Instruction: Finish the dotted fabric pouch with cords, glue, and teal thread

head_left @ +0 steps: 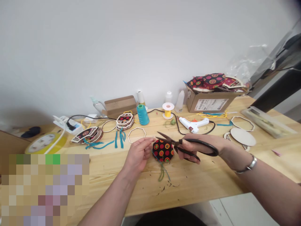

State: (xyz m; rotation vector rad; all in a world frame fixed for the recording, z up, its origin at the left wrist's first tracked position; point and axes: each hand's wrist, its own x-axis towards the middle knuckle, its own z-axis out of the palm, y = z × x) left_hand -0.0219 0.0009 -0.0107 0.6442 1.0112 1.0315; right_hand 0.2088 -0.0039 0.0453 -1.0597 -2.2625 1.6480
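My right hand point(188, 147) grips black-handled scissors point(199, 147), their blades parted and pointing left over the upper edge of a small fabric-covered piece point(162, 152). Black cloth with red and orange round motifs covers this piece. At its left edge, my left hand point(142, 149) is closed in a pinch on it; the fingertips partly hide what they grip. A thin teal cord point(166, 171) runs across the piece, and a green cord loop point(161, 175) hangs from its lower edge. Dark scraps point(164, 188) lie on the table just below.
Behind my hands stand a teal thread cone point(142, 115), a yellow thread spool point(167, 111) and a white glue gun point(194, 125) with its cable. Stacked patterned pieces point(90, 136) lie left. A filled cardboard box point(209, 100) stands back right; wooden discs point(243, 137) lie right.
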